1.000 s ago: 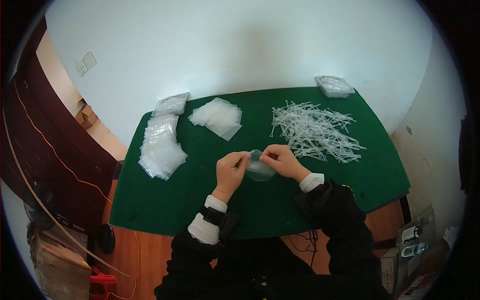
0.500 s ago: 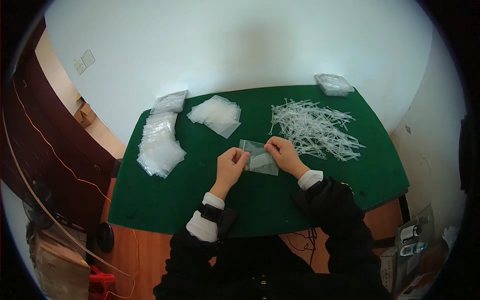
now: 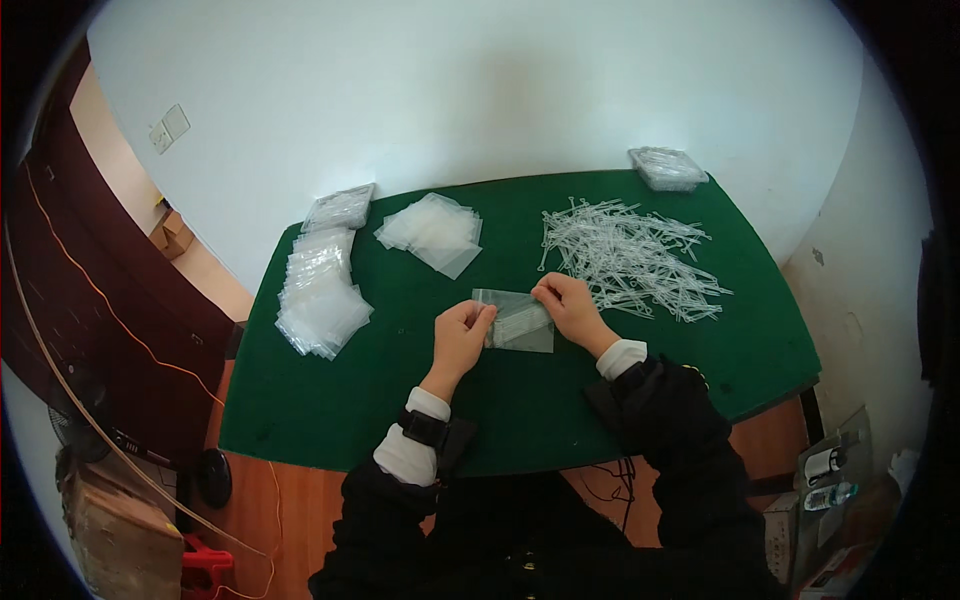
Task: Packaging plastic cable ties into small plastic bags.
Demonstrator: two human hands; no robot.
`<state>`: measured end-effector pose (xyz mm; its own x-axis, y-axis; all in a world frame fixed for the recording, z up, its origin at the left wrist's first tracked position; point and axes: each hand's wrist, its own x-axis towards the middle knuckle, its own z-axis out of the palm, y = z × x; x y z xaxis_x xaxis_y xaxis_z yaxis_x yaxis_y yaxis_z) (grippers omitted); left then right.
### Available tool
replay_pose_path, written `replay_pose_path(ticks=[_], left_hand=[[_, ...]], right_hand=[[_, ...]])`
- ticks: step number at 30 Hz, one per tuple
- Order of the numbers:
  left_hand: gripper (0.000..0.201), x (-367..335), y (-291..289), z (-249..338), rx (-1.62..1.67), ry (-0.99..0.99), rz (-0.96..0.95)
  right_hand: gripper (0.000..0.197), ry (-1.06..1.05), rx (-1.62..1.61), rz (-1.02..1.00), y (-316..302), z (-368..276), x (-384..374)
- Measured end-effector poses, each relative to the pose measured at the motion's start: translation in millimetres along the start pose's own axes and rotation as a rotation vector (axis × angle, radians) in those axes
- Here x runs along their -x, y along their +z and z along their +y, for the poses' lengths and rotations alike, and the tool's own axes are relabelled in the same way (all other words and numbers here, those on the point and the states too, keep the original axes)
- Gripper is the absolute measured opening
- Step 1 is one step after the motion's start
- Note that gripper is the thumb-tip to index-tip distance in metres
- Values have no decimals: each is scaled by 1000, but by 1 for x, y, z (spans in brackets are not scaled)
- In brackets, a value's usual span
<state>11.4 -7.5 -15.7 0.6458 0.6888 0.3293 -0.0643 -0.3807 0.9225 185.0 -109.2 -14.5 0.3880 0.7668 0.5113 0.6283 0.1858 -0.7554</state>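
A second earlier the small clear bag (image 3: 515,321) was bunched up between both hands, held just above the tabletop (image 3: 330,410) and looking rounded. Half a second earlier it had been spread flatter. By now it lay flat and rectangular on the green surface. The left hand (image 3: 461,335) had moved slightly outward to the bag's left edge, with its grip pinching the upper left corner. The right hand (image 3: 570,305) had shifted to the upper right corner, fingertips pressed along the top edge. The gap between the two hands had widened, and the bag was stretched between them.
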Motion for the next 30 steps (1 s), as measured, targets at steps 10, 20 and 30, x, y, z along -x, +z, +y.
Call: replay_pose_path(ticks=[10,20,30], left_hand=[[18,4,8,6,135,77,94],[14,3,7,4,268,-2,90],[21,-4,-8,18,142,93,252]], right_hand=[[26,495,-761,-28,8,-18,3],[30,363,-599,3,8,-8,2],[29,504,-830,42,0,-1,-2]])
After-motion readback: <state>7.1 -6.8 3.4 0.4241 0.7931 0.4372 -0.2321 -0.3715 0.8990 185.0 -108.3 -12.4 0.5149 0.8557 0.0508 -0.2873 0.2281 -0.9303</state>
